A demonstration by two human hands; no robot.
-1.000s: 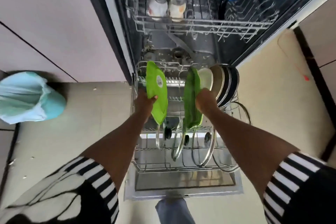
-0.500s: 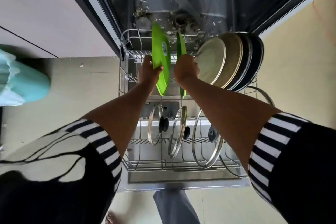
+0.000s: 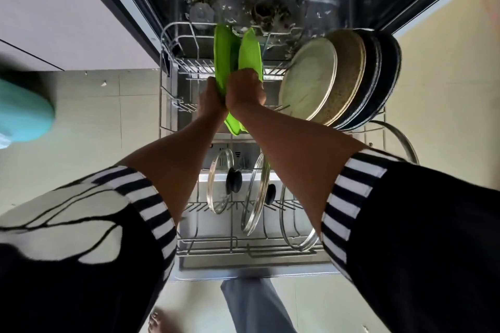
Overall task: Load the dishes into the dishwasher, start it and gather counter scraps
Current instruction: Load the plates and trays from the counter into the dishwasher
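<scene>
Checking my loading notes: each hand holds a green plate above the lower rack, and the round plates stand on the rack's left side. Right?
No: the head view shows the round plates on the right side of the rack. The left hand and right hand hold the green plates, one each, above it.

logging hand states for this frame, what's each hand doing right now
Left hand: closed, gripping the left green plate.
Right hand: closed, gripping the right green plate.

Green plates [image 3: 226, 54] looked smooth glossy plastic, lower rack [image 3: 216, 252] was shiny metal wire, lids [image 3: 218, 184] were clear glass with metal rims
</scene>
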